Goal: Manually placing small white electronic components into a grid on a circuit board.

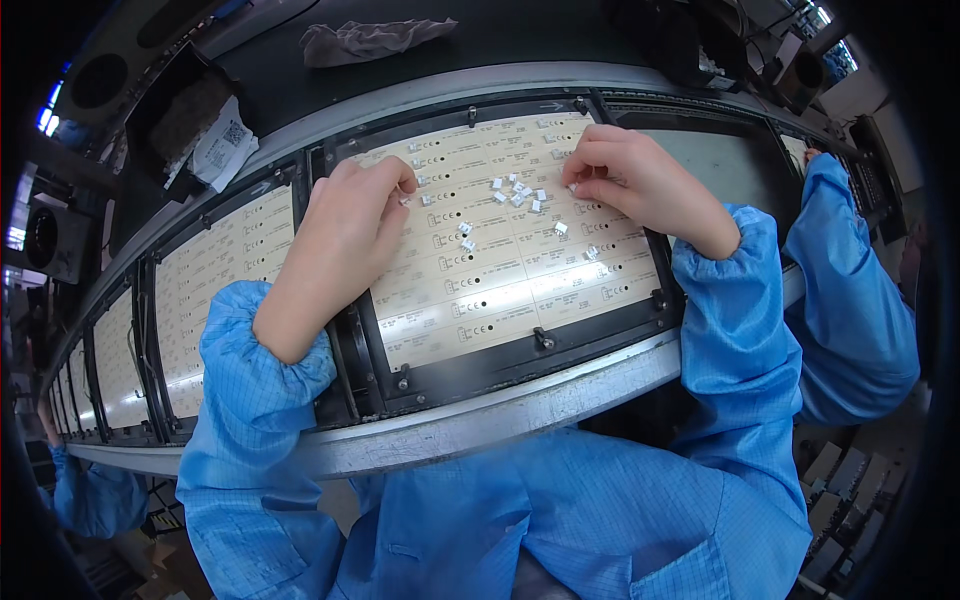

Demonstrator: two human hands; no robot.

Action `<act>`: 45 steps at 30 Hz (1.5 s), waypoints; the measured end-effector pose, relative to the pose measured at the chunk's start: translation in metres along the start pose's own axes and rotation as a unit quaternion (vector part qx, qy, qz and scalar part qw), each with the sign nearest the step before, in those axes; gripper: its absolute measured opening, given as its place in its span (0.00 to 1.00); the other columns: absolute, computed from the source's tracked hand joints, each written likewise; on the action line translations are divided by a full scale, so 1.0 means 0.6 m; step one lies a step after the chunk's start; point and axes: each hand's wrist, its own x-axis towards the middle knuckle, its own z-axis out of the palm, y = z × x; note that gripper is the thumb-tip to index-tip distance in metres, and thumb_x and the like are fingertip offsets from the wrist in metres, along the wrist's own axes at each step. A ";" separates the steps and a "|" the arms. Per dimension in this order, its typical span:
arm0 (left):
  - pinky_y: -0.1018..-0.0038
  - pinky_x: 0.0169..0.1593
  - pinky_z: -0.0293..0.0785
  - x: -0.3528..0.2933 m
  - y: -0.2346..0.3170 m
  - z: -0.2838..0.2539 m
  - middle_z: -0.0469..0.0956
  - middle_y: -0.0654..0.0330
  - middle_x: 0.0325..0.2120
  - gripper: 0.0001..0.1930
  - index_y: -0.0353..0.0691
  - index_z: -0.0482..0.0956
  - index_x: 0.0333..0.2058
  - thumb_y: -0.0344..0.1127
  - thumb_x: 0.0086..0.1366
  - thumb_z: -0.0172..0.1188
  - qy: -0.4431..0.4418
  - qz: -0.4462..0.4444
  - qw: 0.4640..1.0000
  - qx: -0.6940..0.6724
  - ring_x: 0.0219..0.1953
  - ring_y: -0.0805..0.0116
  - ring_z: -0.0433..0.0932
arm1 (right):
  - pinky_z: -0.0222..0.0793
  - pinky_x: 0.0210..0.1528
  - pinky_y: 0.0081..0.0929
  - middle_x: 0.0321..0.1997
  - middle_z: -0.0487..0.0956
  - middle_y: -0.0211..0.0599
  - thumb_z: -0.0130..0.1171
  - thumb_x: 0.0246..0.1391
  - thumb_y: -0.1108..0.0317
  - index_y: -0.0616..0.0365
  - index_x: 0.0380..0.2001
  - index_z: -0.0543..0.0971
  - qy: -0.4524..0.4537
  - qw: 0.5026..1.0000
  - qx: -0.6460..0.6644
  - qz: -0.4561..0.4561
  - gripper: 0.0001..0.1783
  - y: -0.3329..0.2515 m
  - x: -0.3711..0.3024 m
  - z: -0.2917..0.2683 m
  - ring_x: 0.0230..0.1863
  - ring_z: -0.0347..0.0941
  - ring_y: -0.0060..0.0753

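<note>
Your left hand (350, 220) has its thumb and forefinger nearly together at a small white connector (405, 201); the tips seem to pinch it, although the fingers partly cover it. Your right hand (650, 190) is also narrowed, thumb against forefinger, and it seems to grip another white part (573, 188) at the very tips. Both grips are at the cream panel (430, 335), which lies beneath them. Between the two grips is a loose pile of white connectors (518, 195), nearer to the right one, probably so that either hand can reach it. A loose pair (467, 236) lies to the right of your left grip, on the side toward you. Around the panel, the black frame (470, 375) probably keeps it steady, which leaves both hands free.
</note>
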 end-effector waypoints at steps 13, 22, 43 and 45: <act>0.63 0.47 0.69 0.006 -0.004 -0.001 0.81 0.57 0.36 0.08 0.40 0.82 0.39 0.31 0.61 0.62 0.017 0.027 0.993 0.110 0.43 0.58 0.78 | 0.75 0.37 0.25 0.35 0.78 0.40 0.66 0.55 0.76 0.65 0.36 0.82 -0.005 0.997 0.020 0.073 0.06 0.006 0.006 0.003 0.34 0.77 0.33; 0.66 0.48 0.65 0.016 0.010 -0.006 0.81 0.57 0.33 0.04 0.39 0.82 0.34 0.29 0.64 0.59 -0.011 0.016 0.994 0.110 0.40 0.59 0.78 | 0.76 0.34 0.26 0.32 0.79 0.41 0.66 0.53 0.79 0.66 0.34 0.82 0.018 1.000 -0.025 0.005 0.05 0.011 0.009 0.004 0.31 0.79 0.36; 0.65 0.44 0.76 0.020 0.040 -0.023 0.82 0.50 0.31 0.07 0.35 0.81 0.39 0.30 0.63 0.60 -0.038 -0.092 0.989 -0.104 0.36 0.52 0.82 | 0.63 0.53 0.33 0.35 0.78 0.34 0.63 0.55 0.74 0.56 0.37 0.80 0.047 0.995 -0.059 -0.067 0.06 -0.009 0.007 0.014 0.39 0.74 0.37; 0.64 0.45 0.73 0.020 0.035 -0.016 0.82 0.50 0.31 0.07 0.35 0.80 0.38 0.30 0.63 0.60 -0.022 -0.051 0.997 -0.056 0.36 0.53 0.81 | 0.63 0.54 0.33 0.36 0.78 0.35 0.63 0.55 0.73 0.57 0.37 0.80 0.037 0.994 -0.065 -0.075 0.06 -0.016 0.008 0.017 0.41 0.74 0.37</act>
